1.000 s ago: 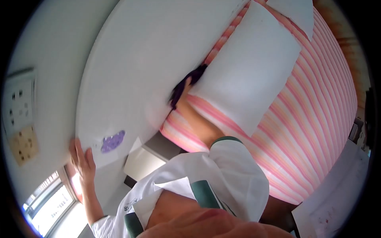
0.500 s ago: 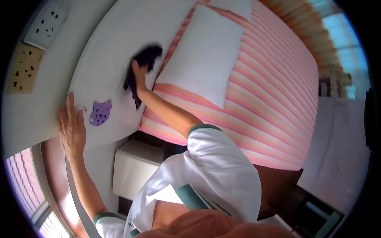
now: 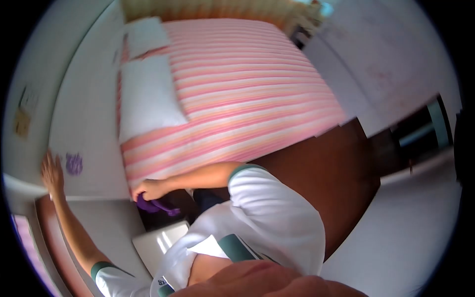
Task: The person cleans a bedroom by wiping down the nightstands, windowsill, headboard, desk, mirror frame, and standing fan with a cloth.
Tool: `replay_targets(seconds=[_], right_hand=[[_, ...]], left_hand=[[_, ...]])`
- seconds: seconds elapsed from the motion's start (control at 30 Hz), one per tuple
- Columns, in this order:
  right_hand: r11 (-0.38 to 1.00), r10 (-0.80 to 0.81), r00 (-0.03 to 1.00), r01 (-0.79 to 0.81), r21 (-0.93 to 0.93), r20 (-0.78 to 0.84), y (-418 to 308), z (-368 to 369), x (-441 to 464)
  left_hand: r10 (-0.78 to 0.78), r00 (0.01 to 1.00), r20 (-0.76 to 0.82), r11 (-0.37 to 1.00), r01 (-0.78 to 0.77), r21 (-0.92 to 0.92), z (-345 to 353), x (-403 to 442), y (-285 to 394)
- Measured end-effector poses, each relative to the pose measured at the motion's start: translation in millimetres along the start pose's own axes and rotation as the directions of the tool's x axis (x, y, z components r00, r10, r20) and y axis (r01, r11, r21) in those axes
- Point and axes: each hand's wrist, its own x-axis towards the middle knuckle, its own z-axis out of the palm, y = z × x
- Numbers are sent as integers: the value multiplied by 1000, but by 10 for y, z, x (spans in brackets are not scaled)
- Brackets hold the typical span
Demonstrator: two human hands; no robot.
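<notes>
My right hand (image 3: 151,189) grips a bunched purple cloth (image 3: 157,206), which hangs down beside the bed's near corner. My left hand (image 3: 52,173) lies fairly flat with its fingers stretched out, at the outer edge of the white headboard (image 3: 89,119). Just to the right of those fingers, a purple animal-head-shaped sticker (image 3: 74,164) is on the headboard's face. Nothing shows in my left hand.
A bed with a pink-striped sheet (image 3: 247,89) bears white pillows, one pillow (image 3: 148,99) nearest me. A pale bedside cabinet (image 3: 161,242) stands below my right hand. Wall switch plates (image 3: 22,123) are at left; brown floor (image 3: 307,188) lies at right.
My right hand has come off the headboard's face with the cloth, down to beside the bed. My left hand stays at the headboard's edge. The view has turned toward the right.
</notes>
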Motion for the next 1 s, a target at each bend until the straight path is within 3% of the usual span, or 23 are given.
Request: replay_targets(seconds=[0.07,0.13,0.17,0.23,0.3,0.33,0.37,0.4,0.43,0.47,0.5,0.53,0.63,0.67,0.7,0.73,0.77,0.8,0.83,0.87,0.9,0.97,1.0], right_hand=[[997,51,979,-62,-50,-199,-180,-300,-743],[972,229,852,-230,55,-471,-307,-560,-1579],[914,406,714,-316,254,-571,-361,-638,-2026],[908,400,384,-290,303,-832,-694,-661,-3155],[899,352,-19,-271,344,-936,-826,-493,-3948],[903,321,-213,-226,366,-923,-880,-327,-4352],[904,271,-330,-235,357,-904,-994,-172,-4701],[902,223,-438,-246,355,-871,-1109,-54,-5014],[868,161,-495,-341,362,-854,-1212,28,-5282],[867,88,-568,-361,344,-818,-1293,69,-5507],[870,66,-576,-367,330,-815,-1475,98,-5693],[869,47,-578,-379,318,-815,-1692,108,-5858],[933,149,-431,-237,271,-890,-2196,141,-6383],[945,173,-353,-205,257,-920,-2307,75,-6344],[939,128,-276,-274,205,-953,-2511,49,-6506],[931,106,-200,-324,168,-974,-2617,80,-6626],[926,140,-133,-334,178,-981,-2692,49,-6681],[891,120,-96,-428,150,-988,-2746,20,-6837],[847,49,-57,-527,72,-997,-2767,52,-7125],[788,-9,21,-615,-20,-1000,-2750,33,-7351],[796,35,59,-606,-8,-998,-2725,-17,-7424],[416,-78,-21,-909,-13,-997,-2640,-79,-7664],[442,-40,38,-896,-52,-998,-2581,-119,-7866]], left_hand=[[75,988,138,981,-98,167,-35,30,55],[107,979,174,962,-146,232,113,46,18],[99,981,167,959,-139,247,192,28,49],[50,985,166,959,-93,266,-206,-251,610],[95,981,170,974,-126,186,13,-560,1094],[128,973,192,990,-136,28,123,-847,1449],[242,969,56,959,-230,-164,834,-1163,1704],[385,923,14,898,-371,-237,1309,-1530,2305],[504,853,138,761,-363,-537,1189,-1842,2870],[605,753,258,594,-211,-777,1028,-2165,3449],[754,638,153,170,34,-985,457,-2581,4101],[838,503,214,94,254,-963,-272,-2937,4726],[968,197,156,31,520,-854,-2326,-3711,6103],[987,121,101,1,637,-771,-2237,-3888,6594],[995,60,82,4,780,-626,-2715,-4123,6889],[992,-99,-73,62,918,-393,-3027,-4302,7202],[948,-203,-245,175,976,-130,-3224,-4402,7429],[929,-245,-276,255,967,0,-3602,-4497,7562],[932,-224,-287,249,967,55,-3805,-4747,7756],[867,-101,-487,-138,892,-430,-3944,-4776,7820],[752,27,-659,-580,504,-640,-4088,-4807,7889],[775,57,-629,-587,434,-683,-4126,-4940,8163],[773,112,-624,-614,377,-693,-3957,-5225,8475]])
